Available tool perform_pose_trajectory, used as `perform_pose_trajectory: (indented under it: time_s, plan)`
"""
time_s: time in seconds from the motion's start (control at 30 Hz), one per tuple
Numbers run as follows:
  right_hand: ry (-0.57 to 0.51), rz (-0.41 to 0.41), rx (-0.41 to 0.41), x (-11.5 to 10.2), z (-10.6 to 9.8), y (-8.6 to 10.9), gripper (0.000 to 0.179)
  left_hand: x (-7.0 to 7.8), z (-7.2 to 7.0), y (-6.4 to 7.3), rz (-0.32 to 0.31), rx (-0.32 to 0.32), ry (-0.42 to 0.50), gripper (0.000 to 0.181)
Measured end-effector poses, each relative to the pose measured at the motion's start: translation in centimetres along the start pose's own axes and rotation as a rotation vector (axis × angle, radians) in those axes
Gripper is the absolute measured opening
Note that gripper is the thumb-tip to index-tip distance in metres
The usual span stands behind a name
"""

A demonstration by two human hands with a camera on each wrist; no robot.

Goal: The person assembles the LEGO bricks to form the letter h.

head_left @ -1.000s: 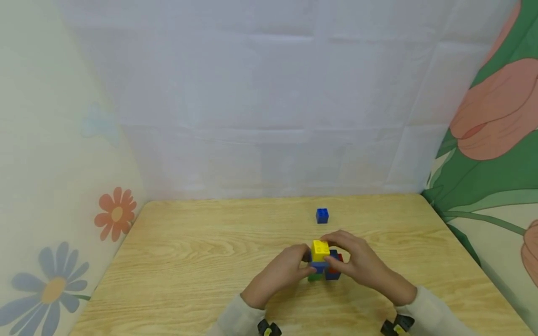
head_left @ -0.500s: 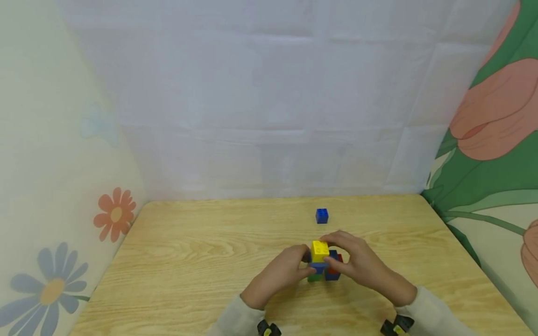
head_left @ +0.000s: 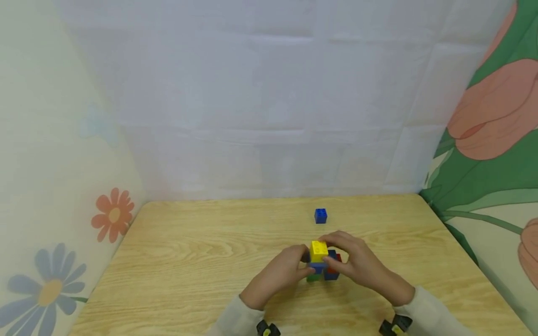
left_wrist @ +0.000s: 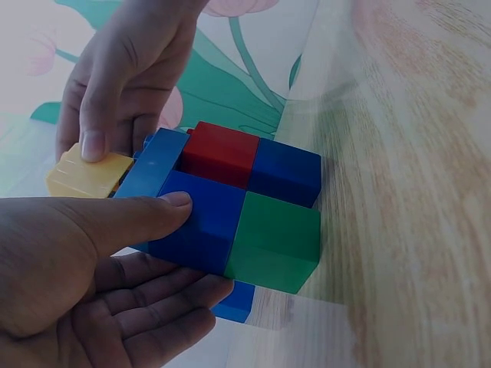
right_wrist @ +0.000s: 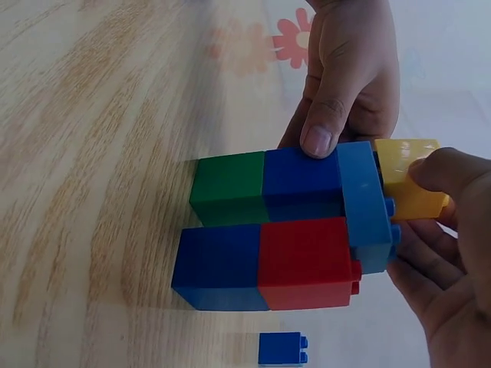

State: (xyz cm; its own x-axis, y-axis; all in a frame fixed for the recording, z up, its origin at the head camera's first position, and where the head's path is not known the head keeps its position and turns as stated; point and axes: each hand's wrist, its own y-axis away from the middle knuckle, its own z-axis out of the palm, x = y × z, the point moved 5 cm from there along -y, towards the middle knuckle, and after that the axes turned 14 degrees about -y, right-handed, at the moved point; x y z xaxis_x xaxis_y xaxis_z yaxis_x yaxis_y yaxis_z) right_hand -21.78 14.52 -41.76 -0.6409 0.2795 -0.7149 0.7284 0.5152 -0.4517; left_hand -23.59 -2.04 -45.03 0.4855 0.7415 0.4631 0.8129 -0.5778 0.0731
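Note:
Toy building bricks form two side-by-side columns on the table. One has a green brick point(right_wrist: 229, 188) at the bottom and a blue brick point(left_wrist: 199, 230) above it; the other has a red brick point(right_wrist: 304, 263) over a blue one. A lighter blue brick point(right_wrist: 364, 203) lies across the top, with a yellow brick point(head_left: 319, 251) at its studs. My left hand point(head_left: 279, 269) grips the blue brick over the green one, thumb on its near face. My right hand point(head_left: 361, 262) pinches the yellow brick between thumb and fingers.
A single blue brick point(head_left: 321, 216) stands apart on the wooden table point(head_left: 201, 242), beyond the columns. A white cloth point(head_left: 269, 116) hangs behind the table's far edge, and flower-patterned walls flank both sides.

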Motion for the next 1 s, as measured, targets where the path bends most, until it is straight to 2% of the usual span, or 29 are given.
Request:
perform_pose_trajectory:
  time_s: [0.1,0.33,0.5,0.83,1.0]
  plan:
    - [-0.026,0.010,0.004,0.13,-0.02,0.08,0.038,-0.01,0.03,-0.01,0.002,0.002,0.001,0.027]
    - [0.056,-0.038,0.011,-0.24,0.09,-0.02,0.038,-0.22,0.27,-0.13,-0.005,0.000,0.014,0.028]
    - [0.060,-0.057,0.023,-0.30,0.08,0.10,0.040,-0.19,0.29,-0.13,-0.001,0.000,0.009,0.028]
    - [0.018,-0.004,0.008,-0.11,-0.02,0.11,0.038,-0.02,0.21,-0.07,0.002,0.001,-0.003,0.027]
    - [0.020,-0.024,0.018,0.12,0.05,0.16,0.038,-0.01,0.18,-0.05,-0.005,0.000,0.005,0.028]
